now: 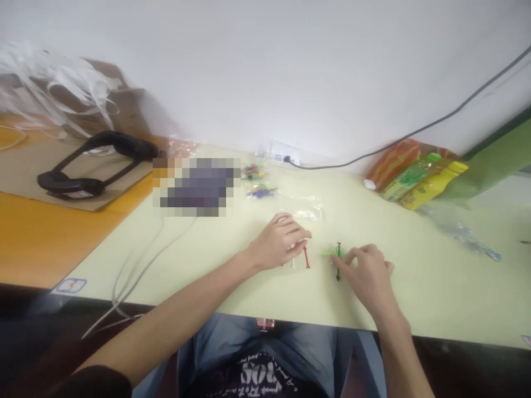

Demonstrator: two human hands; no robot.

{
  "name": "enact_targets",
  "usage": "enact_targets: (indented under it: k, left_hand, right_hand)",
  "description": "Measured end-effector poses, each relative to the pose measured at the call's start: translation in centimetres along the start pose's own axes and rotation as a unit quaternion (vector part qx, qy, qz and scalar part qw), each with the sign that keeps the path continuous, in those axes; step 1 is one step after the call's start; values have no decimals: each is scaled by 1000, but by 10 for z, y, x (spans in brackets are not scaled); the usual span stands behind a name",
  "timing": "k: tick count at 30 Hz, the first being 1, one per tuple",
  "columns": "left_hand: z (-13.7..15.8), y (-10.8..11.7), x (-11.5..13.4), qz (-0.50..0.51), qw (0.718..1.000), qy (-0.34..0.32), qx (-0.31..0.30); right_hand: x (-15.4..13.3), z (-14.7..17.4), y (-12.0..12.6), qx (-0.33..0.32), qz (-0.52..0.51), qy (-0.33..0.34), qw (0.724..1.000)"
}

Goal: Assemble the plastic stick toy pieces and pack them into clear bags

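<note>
My right hand (371, 276) pinches a thin black plastic stick with an arrow-like tip (338, 268) between thumb and forefinger. A small light green piece (328, 254) lies just behind that stick, partly covered by the fingertips. To the left, my left hand (284, 241) hovers low over the table with its fingers loosely stretched out. Beneath and beside those fingers are a small red stick (306, 257) with widened ends and a white one (293, 263), partly hidden. A speck of blue shows next to the white stick.
Colourful small plastic pieces (259, 190) lie farther back, near a clear plastic bag (305, 207). A blurred-out dark object (199, 185) and white cables (141, 271) are at left. Snack packages (423, 179) stand at right. A black headset-like frame (99, 163) rests on cardboard.
</note>
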State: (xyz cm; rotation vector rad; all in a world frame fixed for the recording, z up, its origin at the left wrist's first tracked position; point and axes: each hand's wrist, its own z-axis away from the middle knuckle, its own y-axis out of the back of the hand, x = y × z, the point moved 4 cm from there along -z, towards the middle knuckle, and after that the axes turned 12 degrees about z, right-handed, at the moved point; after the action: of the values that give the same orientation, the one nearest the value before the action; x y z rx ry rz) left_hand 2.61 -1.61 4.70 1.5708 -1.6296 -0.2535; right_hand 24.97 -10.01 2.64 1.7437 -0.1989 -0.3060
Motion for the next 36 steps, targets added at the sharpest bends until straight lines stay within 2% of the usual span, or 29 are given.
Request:
enact_targets:
  k: [5, 17, 22, 26, 31, 36]
  left_hand:
    - [1, 1, -2, 14, 1000, 12, 1]
    - [0, 5, -1, 12, 1000, 14, 2]
    - [0, 5, -1, 12, 1000, 17, -2]
    - [-1, 6, 3, 19, 1000, 13, 5]
    - [-2, 3, 17, 37, 999, -21, 19]
    - [-2, 1, 23, 41, 998, -38, 14]
  right_hand:
    - [0, 3, -3, -50, 13, 14, 999]
    - [16, -9, -6, -63, -33, 11, 997]
    - [17, -4, -4, -126, -76, 14, 989]
    - [15, 3, 10, -159, -100, 2, 982]
    - [-6, 9, 24, -165, -184, 37, 968]
    - [-38, 8, 24, -149, -335, 46, 929]
